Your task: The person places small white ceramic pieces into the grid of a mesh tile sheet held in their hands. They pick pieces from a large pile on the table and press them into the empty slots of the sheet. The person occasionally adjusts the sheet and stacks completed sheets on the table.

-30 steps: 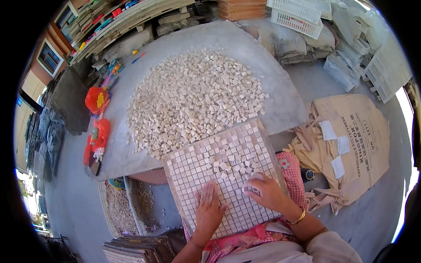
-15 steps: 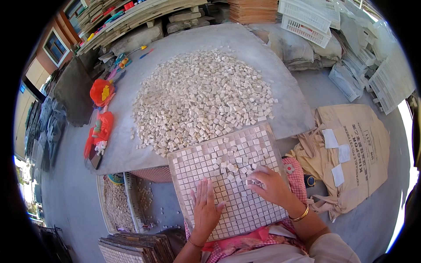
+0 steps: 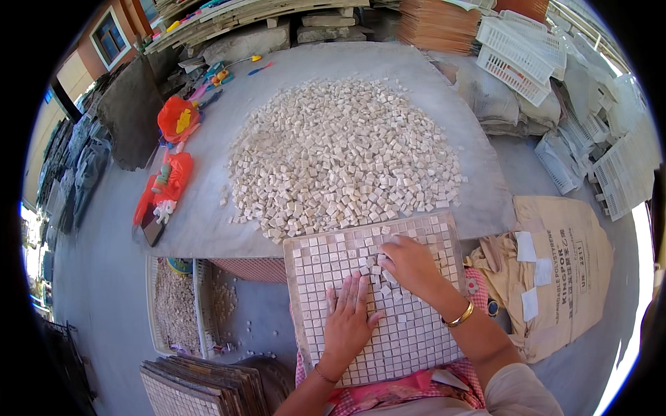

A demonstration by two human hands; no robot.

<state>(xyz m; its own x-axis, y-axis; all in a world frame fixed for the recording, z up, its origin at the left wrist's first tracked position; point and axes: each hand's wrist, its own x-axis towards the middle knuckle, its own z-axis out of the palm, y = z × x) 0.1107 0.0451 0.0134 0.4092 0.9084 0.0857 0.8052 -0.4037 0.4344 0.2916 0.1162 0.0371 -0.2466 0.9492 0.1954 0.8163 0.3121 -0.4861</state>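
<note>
Versus half a second earlier: shifted both hands up the mosaic grid tray [image 3: 423, 340] toward its far edge. Right hand [image 3: 411, 265] moved from the right middle of the tray to near the top centre. Left hand [image 3: 348, 320] moved from the lower left up to mid-tray, just beside the right. Tray itself unchanged, near edge over the lap, far edge resting on the table.

Counts, large to small:
- 1 grey slab table [image 3: 208, 222], round-cornered.
- 1 broad heap of loose cream stone tiles [image 3: 340, 156] on it, far too many to count, touching the tray's far edge.
- 1 tan paper sack [image 3: 562, 270] flat on the floor to the right, with 3 pale patches.
- 1 mosaic grid tray, mostly filled with seated tiles; empty cells near the far left corner.
- 1 stack of finished mosaic sheets [image 3: 201, 385] at lower left.
- 2 orange plastic bags [image 3: 177, 118] on the table's left edge.
- 2 hands, both on the tray.
- 1 gold bangle [image 3: 459, 317] on the right wrist.

Left hand flat, fingers spread and extended, palm pressed on seated tiles, grasping nothing. Right hand palm down, fingers curled over a small cluster of loose tiles [image 3: 378, 267] on the tray; cannot tell whether any was pinched.
</note>
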